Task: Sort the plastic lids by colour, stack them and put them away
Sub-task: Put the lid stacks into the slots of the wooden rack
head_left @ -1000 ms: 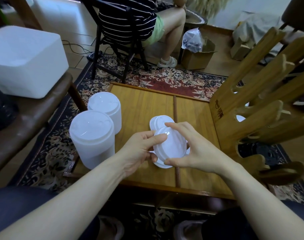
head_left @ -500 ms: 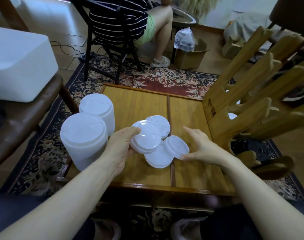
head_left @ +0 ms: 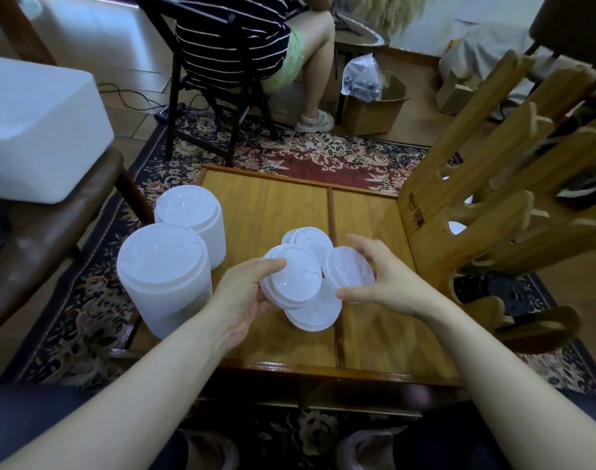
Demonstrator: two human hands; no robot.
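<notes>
1. Your left hand (head_left: 245, 293) now grips a small stack of white lids (head_left: 291, 279), thumb over the top and fingers curled under the near edge, held just above the wooden table (head_left: 262, 212). A second ago both hands were closed around one bundle at the centre seam; you have since split it and carried this part leftward.

2. Your right hand (head_left: 377, 279) has gone from lying flat beside a loose lid (head_left: 347, 269) half a second ago to cupping it, thumb at the near rim and fingers arched over the far side. It looks lifted and tilted, though I cannot tell whether its lower edge still touches the lids beneath.

3. Two more lids are on the table: one (head_left: 311, 315) under your hands, one (head_left: 310, 237) just behind them (all look the same milky white, so colour sorting seems nearly moot here).

4. What this means: you are gathering singles into one stack. The lid in your right hand probably goes onto the left-hand stack next, which calls for matching rims squarely, since these thin lids slip sideways easily.

5. The two tall stacks of lids, the nearer one (head_left: 164, 276) and the one (head_left: 191, 218) behind it, stand at the table's left edge, where they stood before. The wooden rack (head_left: 493, 198) stands at the right. Putting away is not yet begun.
</notes>
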